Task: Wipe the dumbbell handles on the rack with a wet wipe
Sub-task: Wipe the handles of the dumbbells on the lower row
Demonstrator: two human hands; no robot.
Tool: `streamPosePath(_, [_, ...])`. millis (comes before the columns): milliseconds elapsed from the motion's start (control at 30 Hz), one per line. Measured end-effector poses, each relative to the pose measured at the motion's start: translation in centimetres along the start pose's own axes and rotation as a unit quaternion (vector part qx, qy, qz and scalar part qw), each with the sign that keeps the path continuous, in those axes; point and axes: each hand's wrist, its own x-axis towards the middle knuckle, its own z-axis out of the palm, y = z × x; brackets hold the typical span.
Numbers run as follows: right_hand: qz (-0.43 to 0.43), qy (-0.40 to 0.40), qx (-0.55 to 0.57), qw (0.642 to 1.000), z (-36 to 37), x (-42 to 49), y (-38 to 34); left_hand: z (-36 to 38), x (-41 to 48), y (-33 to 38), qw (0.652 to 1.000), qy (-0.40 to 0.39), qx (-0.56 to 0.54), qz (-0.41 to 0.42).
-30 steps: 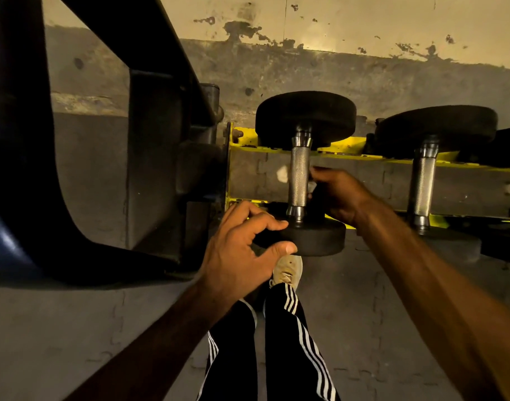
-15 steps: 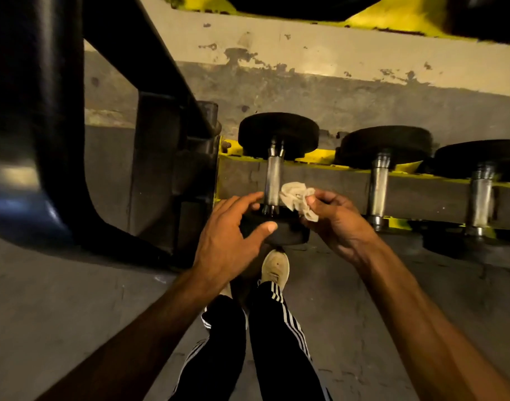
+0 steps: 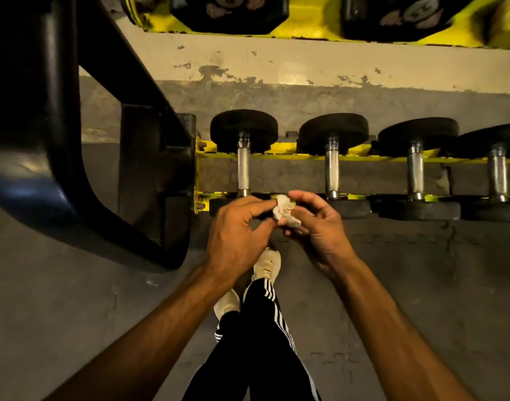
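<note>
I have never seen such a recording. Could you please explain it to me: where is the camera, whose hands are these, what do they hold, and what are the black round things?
There is no machine here. The camera sits on a person's head and looks down, so you see that person's own arms, striped trousers and pale shoes on the grey floor. The left hand and the right hand meet in the middle, and together they pinch a small crumpled wet wipe. The black round things are the ends of dumbbells, four in a row on a low yellow rack. Their metal handles point away from the person. Neither hand touches a handle at this moment.
</note>
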Motion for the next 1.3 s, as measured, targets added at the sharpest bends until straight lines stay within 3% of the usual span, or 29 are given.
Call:
streamPosePath(100, [-0.059,0.003,-0.035,0.998,-0.6,-1.2,-0.2,0.5,-0.7,0.6,1.0,0.002,-0.01,-0.017])
streamPosePath(233, [-0.037,-0.045,-0.05,0.997,-3.1,-1.8,-1.9,2.1,-0.2,1.8,1.0,-0.006,0.022,-0.018])
streamPosePath(300, [-0.028,-0.051,-0.046,0.997,-4.6,-1.5,-3.0,3.3,0.8,2.3,0.997,-0.046,0.054,-0.006])
streamPosePath(400, [-0.044,-0.006,-0.059,0.997,-6.7,0.4,-4.3,5.4,2.2,2.9,0.987,-0.133,0.09,0.017])
streamPosePath(500, [-0.044,0.046,-0.082,0.995,-9.6,3.1,-5.7,8.2,3.2,2.8,0.989,-0.108,0.104,-0.01])
streamPosePath(633, [-0.082,0.089,-0.239,0.964,-14.3,8.4,-7.0,11.9,4.1,1.9,0.982,-0.092,0.155,-0.059])
streamPosePath(767, [-0.094,0.034,-0.425,0.9,-16.4,13.7,-7.4,14.8,4.9,0.7,0.976,-0.104,0.178,-0.065])
streamPosePath(867, [-0.07,-0.093,-0.525,0.843,-16.7,16.4,-7.6,15.9,4.5,-0.1,0.978,-0.087,0.172,-0.076])
streamPosePath(900, [-0.078,-0.152,-0.564,0.808,-16.6,16.9,-7.8,16.1,4.1,-0.3,0.981,-0.068,0.162,-0.081])
streamPosePath(967, [-0.128,-0.258,-0.652,0.702,-16.0,17.7,-8.1,16.2,3.5,-0.7,0.984,-0.031,0.147,-0.094])
streamPosePath(1000, [-0.148,-0.294,-0.687,0.648,-15.5,17.9,-8.3,16.4,3.3,-0.7,0.985,-0.014,0.144,-0.098])
streamPosePath(1067, [-0.154,-0.327,-0.734,0.575,-14.6,18.1,-9.0,16.8,2.9,-0.8,0.984,0.007,0.139,-0.111])
streamPosePath(1167, [-0.176,-0.352,-0.765,0.51,-14.0,17.7,-9.4,17.2,2.8,-0.7,0.985,0.018,0.119,-0.127])
streamPosePath(1300, [-0.205,-0.335,-0.787,0.475,-13.3,17.3,-8.2,17.0,3.0,-0.8,0.987,0.009,0.097,-0.128])
